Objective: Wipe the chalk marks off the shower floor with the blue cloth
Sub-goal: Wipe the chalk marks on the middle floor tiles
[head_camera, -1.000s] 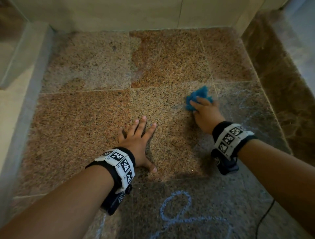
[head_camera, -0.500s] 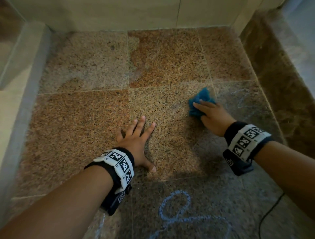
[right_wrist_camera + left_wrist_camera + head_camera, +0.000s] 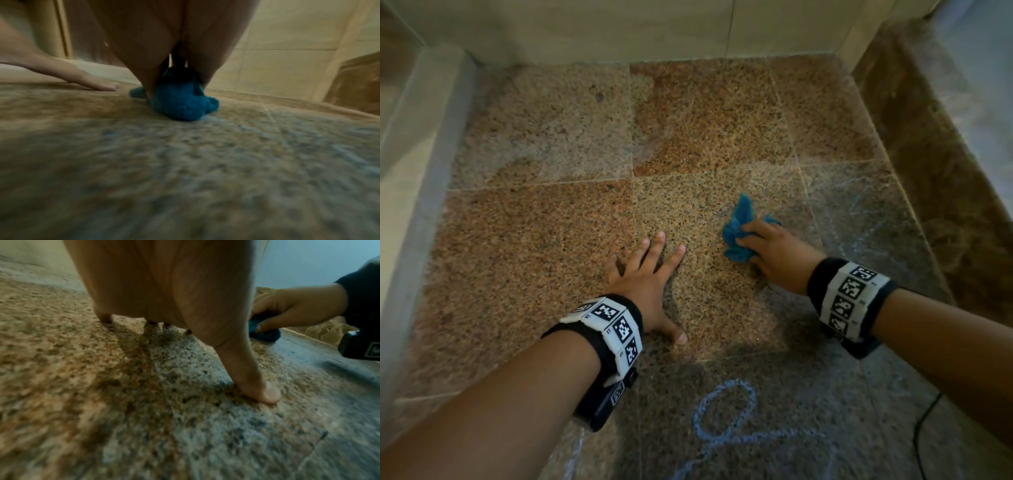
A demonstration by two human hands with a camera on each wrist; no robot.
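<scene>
Teal-blue cloth, bright against the stone, and close up from the right wrist it reads a deep, fuzzy turquoise. The shower floor is speckled granite, orange-brown flecked with black, a redder tile at the back, a paler sandy patch in the middle, and greyer, darker slabs toward the near edge. There, a pale blue chalk loop curls across the dark tile, and fainter whitish-blue chalk scribbles streak the grey tile on the right. Both wristbands are black with white panels carrying black-and-white square codes. Cream wall tiles behind, a mottled dark brown marble kerb at the right.
</scene>
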